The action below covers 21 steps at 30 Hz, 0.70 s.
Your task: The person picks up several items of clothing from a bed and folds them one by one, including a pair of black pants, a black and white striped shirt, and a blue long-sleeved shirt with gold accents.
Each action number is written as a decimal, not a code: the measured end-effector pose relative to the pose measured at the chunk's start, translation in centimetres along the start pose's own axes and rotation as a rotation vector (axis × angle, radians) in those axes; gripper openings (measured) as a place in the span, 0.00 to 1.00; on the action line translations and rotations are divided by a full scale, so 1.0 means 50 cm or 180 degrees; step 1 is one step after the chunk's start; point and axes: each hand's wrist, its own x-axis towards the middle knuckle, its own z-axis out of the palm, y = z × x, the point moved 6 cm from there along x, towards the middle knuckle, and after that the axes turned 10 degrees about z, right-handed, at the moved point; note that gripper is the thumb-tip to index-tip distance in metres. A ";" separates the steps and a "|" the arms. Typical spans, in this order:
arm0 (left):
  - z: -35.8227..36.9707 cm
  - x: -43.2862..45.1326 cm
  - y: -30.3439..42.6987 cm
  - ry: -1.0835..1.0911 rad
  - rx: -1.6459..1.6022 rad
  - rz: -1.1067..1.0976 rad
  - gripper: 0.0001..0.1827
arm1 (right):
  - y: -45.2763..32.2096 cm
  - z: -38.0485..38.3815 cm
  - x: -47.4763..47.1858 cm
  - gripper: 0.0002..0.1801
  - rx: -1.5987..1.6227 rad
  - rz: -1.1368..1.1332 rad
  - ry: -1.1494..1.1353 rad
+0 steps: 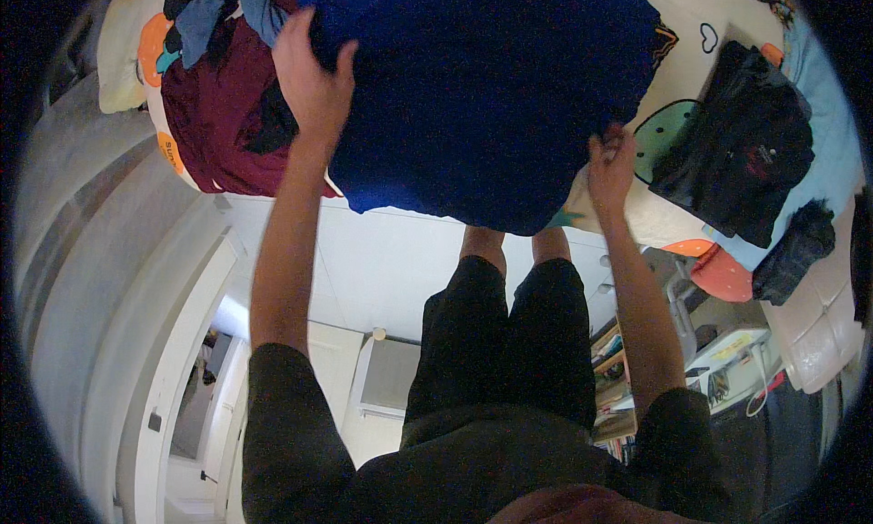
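Observation:
A dark blue fabric garment (477,115) lies spread across the bed in front of me, its lower edge hanging over the bed's near side. My left hand (314,88) is at the garment's left edge, thumb and fingers apart, with no cloth visibly pinched. At the right edge, my right hand (612,173) has its fingers curled on a bit of the dark cloth; the fingertips are somewhat blurred. What kind of garment it is cannot be made out, as its top runs out of view.
Maroon clothing (225,115) and a blue-grey garment (204,23) are heaped at left. A folded black garment (743,142) lies at right, by a small black cloth item (794,251). The patterned bedsheet (689,67) shows between. A bookshelf (614,388) stands behind me.

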 end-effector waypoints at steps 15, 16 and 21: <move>-0.046 -0.546 0.148 -0.1727 -0.1973 -0.3353 0.24 | 0.253 0.154 -0.300 0.37 0.0916 0.0970 -0.1916; -0.058 -0.577 0.144 -0.2137 -0.2006 -0.3630 0.23 | 0.253 0.147 -0.309 0.39 0.0641 0.1003 -0.2131; -0.182 -0.551 0.159 -0.1706 -0.3335 -0.5026 0.26 | 0.200 0.039 -0.328 0.40 0.1340 0.1691 -0.2418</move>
